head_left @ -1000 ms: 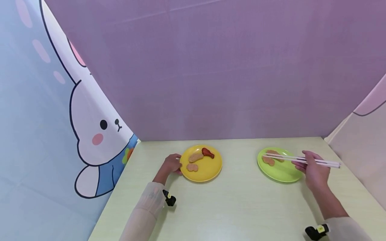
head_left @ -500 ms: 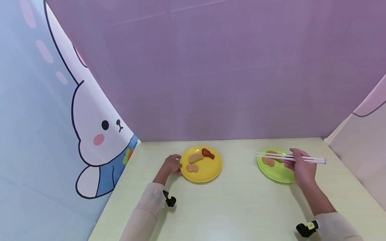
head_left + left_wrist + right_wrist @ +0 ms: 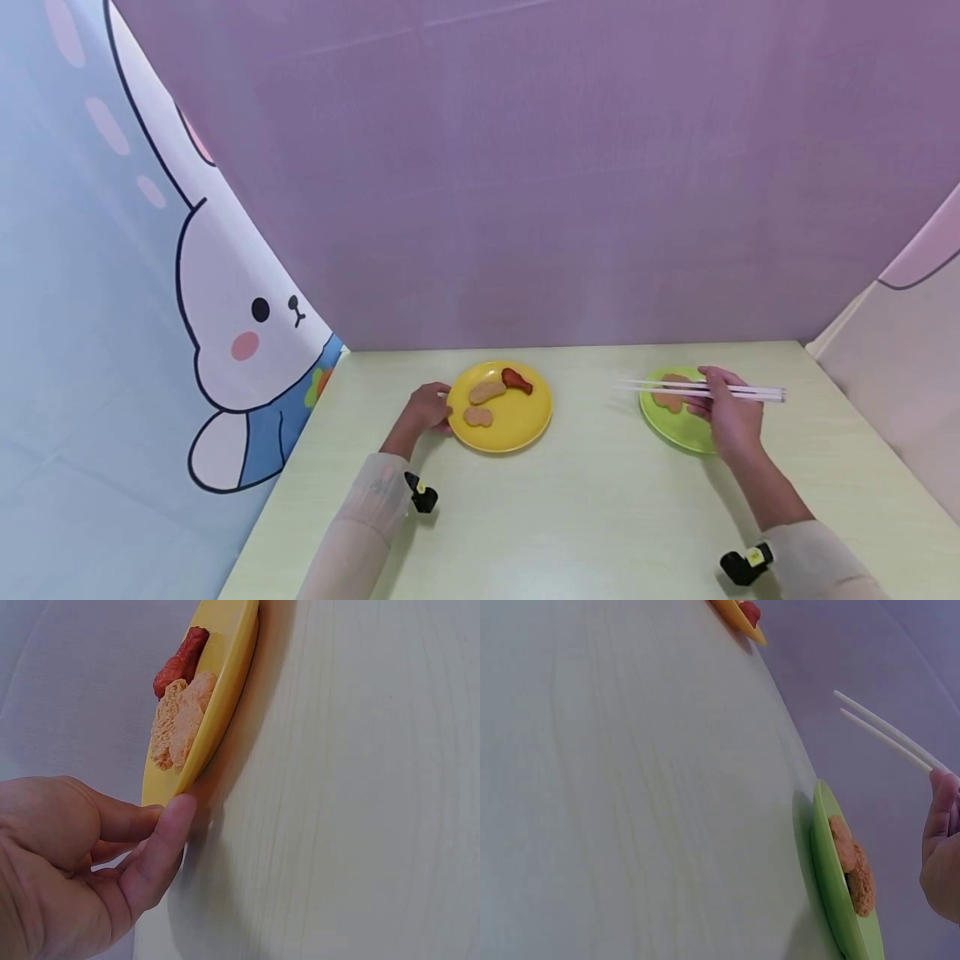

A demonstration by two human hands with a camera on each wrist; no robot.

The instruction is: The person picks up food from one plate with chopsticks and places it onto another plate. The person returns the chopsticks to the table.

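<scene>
My left hand (image 3: 427, 408) pinches the left rim of a yellow plate (image 3: 517, 427) between thumb and fingers. On that plate lie a red drumstick (image 3: 517, 381), a long tan breaded piece (image 3: 487, 392) and a smaller two-lobed tan piece (image 3: 477, 417). With my right hand (image 3: 735, 421) I hold a pair of white chopsticks (image 3: 889, 736), tips pointing left, slightly apart, with nothing between them. They hover above a green plate (image 3: 678, 429), which bears a two-lobed tan piece (image 3: 842, 844) and a browner breaded piece (image 3: 861, 881). My right hand hides part of the green plate in the head view.
Both plates stand on a pale wood-grain table (image 3: 585, 500), with bare tabletop between them. A purple cloth (image 3: 562, 183) hangs behind the back edge. To the left is a blue rabbit-print cloth (image 3: 247, 375), and a pale cloth (image 3: 915, 375) borders the right.
My right hand has moved left with the chopsticks, so their tips now reach past the green plate's left rim. The left hand and the food on both plates have stayed put.
</scene>
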